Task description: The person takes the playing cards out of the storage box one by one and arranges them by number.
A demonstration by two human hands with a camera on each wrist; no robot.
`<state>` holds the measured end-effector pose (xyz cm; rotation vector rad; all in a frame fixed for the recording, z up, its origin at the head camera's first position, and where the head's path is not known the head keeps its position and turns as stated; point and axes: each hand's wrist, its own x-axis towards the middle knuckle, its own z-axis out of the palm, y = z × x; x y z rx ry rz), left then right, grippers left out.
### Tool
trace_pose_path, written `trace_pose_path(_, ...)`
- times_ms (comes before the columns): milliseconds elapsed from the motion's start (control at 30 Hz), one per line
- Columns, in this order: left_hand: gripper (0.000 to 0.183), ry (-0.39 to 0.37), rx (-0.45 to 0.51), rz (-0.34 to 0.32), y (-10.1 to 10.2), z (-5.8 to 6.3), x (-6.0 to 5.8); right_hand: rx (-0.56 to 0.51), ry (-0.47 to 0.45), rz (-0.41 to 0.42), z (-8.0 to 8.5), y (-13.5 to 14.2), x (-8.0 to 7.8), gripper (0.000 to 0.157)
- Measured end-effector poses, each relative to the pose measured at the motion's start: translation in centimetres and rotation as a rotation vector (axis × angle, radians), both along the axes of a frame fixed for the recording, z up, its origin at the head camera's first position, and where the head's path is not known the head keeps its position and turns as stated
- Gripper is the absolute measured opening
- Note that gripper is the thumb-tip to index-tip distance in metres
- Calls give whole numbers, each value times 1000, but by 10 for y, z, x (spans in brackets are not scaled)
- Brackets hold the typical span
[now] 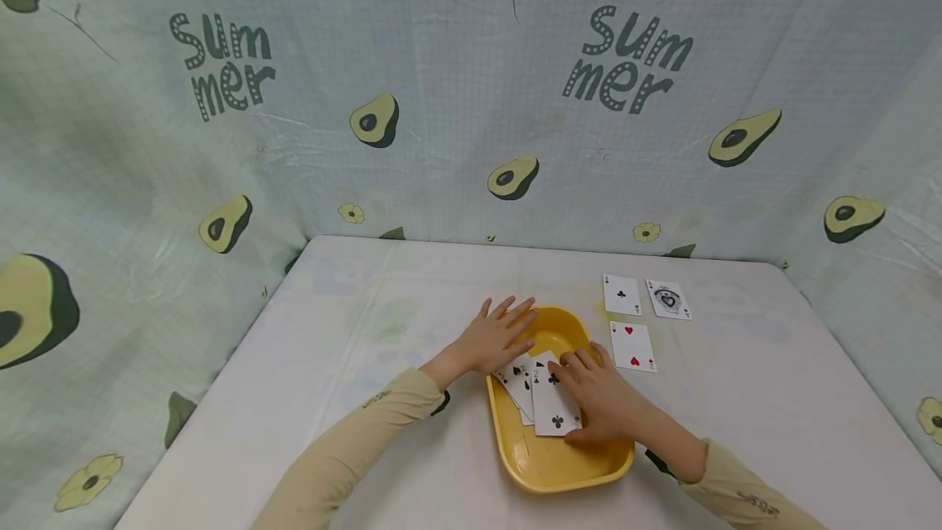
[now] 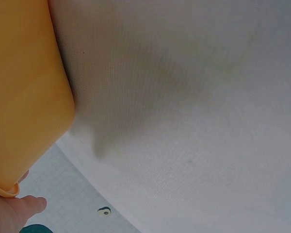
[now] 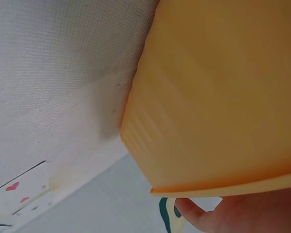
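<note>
A yellow plastic basin [image 1: 526, 473] stands on the table with several playing cards in it. On top lies a two of clubs [image 1: 545, 407]; my right hand [image 1: 605, 401] holds it, fingers over its upper edge and thumb at its lower right corner. Partly covered beneath are other cards [image 1: 518, 379] with black pips. My left hand [image 1: 491, 342] lies over the basin's left rim with fingers spread, near the covered cards. In the wrist views the basin's outer wall [image 2: 24, 87] fills one side, and the cards inside are hidden.
Right of the basin, a two of hearts [image 1: 633, 346] lies face up on the white table [image 1: 353, 334]. Behind it are an ace of clubs [image 1: 612, 301] and an ace with an ornate black pip [image 1: 668, 299]. An avocado-print curtain [image 1: 441, 64] hangs beyond the table's far edge.
</note>
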<state>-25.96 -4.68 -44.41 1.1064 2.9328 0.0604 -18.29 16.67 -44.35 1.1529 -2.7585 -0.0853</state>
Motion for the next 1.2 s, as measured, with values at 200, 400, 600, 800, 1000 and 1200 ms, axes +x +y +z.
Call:
trace_pose_path(200, 55, 3, 3, -1, -2, 0, 2, -38, -19, -7, 6, -2, 5, 92)
trace_pose_path(400, 55, 11, 8, -12, -3, -1, 3, -85, -60, -53, 9, -3, 11, 88)
trace_pose_path(600, 55, 8, 10, -17, -5, -1, 4, -93, -32, -71, 10, 1, 14, 84)
trace_pose_path(800, 55, 6, 17, -19, -6, -2, 5, -114, -47, -91, 13, 5, 17, 90)
trace_pose_path(1000, 55, 5, 16, -30, -8, -3, 6, -148, -64, -122, 18, 9, 21, 92)
trace_pose_path(1200, 55, 5, 22, -31, -8, -3, 5, -116, 10, -116, 24, 15, 21, 94)
